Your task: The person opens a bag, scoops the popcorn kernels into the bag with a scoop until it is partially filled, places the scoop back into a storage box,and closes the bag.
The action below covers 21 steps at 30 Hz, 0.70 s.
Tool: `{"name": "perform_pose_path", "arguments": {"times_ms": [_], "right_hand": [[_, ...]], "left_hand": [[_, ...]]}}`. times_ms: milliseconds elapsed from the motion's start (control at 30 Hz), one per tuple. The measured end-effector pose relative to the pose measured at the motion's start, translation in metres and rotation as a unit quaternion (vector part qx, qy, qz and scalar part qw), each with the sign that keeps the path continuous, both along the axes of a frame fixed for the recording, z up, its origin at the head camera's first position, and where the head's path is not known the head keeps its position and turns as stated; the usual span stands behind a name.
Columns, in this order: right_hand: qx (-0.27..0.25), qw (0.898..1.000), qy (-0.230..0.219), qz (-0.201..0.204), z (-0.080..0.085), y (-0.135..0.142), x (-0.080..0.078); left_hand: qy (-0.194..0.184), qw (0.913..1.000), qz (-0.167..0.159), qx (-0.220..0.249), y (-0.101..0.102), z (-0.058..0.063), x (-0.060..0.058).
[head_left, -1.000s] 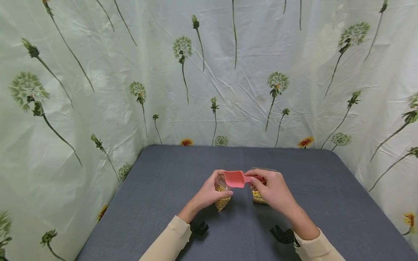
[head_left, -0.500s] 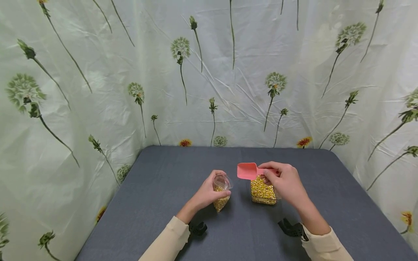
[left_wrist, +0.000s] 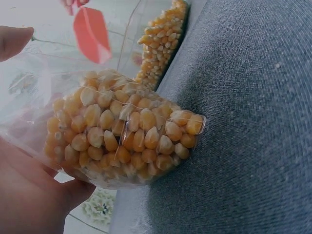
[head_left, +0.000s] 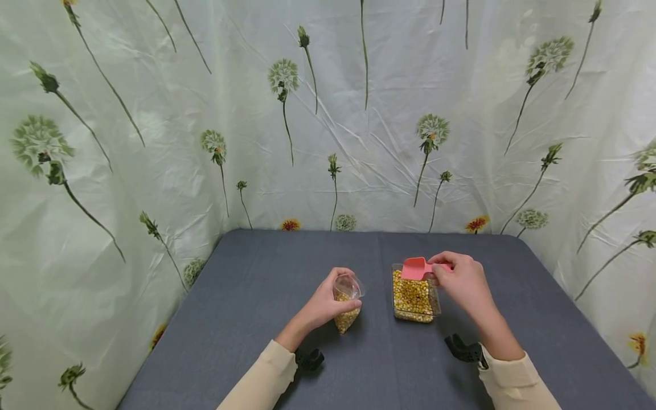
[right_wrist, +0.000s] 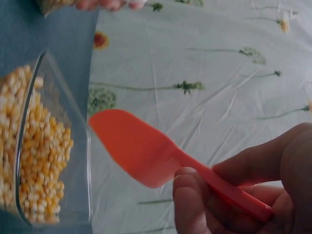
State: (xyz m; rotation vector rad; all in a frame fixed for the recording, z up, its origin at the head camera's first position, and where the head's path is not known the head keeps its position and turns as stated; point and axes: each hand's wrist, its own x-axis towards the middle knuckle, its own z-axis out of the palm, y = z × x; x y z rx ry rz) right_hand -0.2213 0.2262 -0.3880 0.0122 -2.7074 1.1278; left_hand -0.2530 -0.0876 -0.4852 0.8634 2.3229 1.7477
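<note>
My left hand [head_left: 329, 300] grips a clear plastic bag [left_wrist: 122, 126] partly filled with yellow corn kernels, its mouth held wide and its bottom corner down by the cloth. My right hand [head_left: 463, 282] pinches the handle of a pink-red scoop [right_wrist: 139, 148], whose bowl is over the far edge of a clear square container [head_left: 415, 315]. Corn kernels [head_left: 410, 293] fill much of that container, with a hollow in their middle. No kernels show in the scoop. In the left wrist view the scoop [left_wrist: 92, 34] appears beyond the bag.
A dark grey cloth [head_left: 287, 256] covers the table. Behind and beside it hangs a pale curtain [head_left: 246, 114] printed with dandelions. A black strap or mount [head_left: 463, 348] sits at each wrist.
My right hand has moved the scoop rightward, from the bag's mouth to above the container, uncovering the kernels there. The left hand with the bag has stayed nearly still.
</note>
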Motion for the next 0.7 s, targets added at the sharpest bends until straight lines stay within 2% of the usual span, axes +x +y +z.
{"name": "perform_pose_path", "arguments": {"times_ms": [200,367,533,700], "right_hand": [[0.056,0.998,0.014,-0.014,-0.01,0.009,-0.01],[0.108,0.992,0.06,-0.03,-0.02,0.011,-0.014],[0.159,0.98,0.121,-0.017,-0.028,0.011,-0.015],[0.181,0.973,0.14,-0.005,-0.034,0.011,-0.017]], "left_hand": [[-0.005,1.0,0.005,-0.002,0.0,0.0,0.002],[-0.013,0.9998,0.01,-0.007,0.0,0.0,0.001],[-0.015,0.9998,0.009,-0.01,-0.001,-0.001,0.0],[-0.012,0.9999,0.003,-0.009,0.0,0.0,0.0]]}}
